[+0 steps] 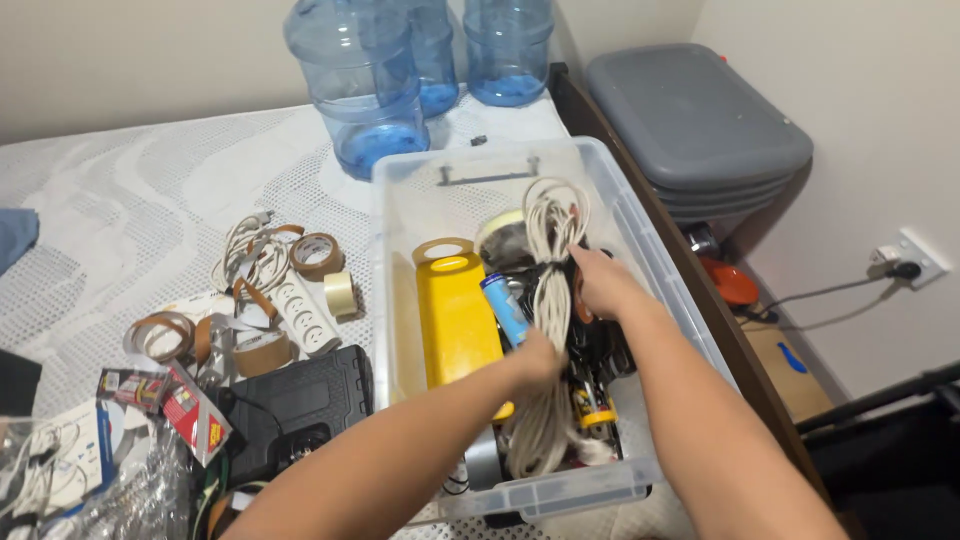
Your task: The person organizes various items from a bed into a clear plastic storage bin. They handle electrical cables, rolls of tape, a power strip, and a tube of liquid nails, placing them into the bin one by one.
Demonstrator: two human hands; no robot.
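Observation:
A clear plastic bin [640, 210] sits on a white mattress [130, 190]. Inside lie a yellow case [455, 315], a tape roll [443, 248] and a coil of white cord [553, 290] that runs the length of the bin. My left hand [537, 360] is closed around the middle of the coil, next to a blue tube [502, 308]. My right hand [600, 282] reaches in from the right and grips the coil's upper part, fingers curled on the strands. Dark tools under the cord are mostly hidden.
Left of the bin lie tape rolls [317, 253], a white power strip [300, 310], a black case [300, 395] and packaged items [60, 460]. Blue water jugs [365, 85] stand behind. A grey lidded tub [690, 115] and a wall socket [905, 262] are at right.

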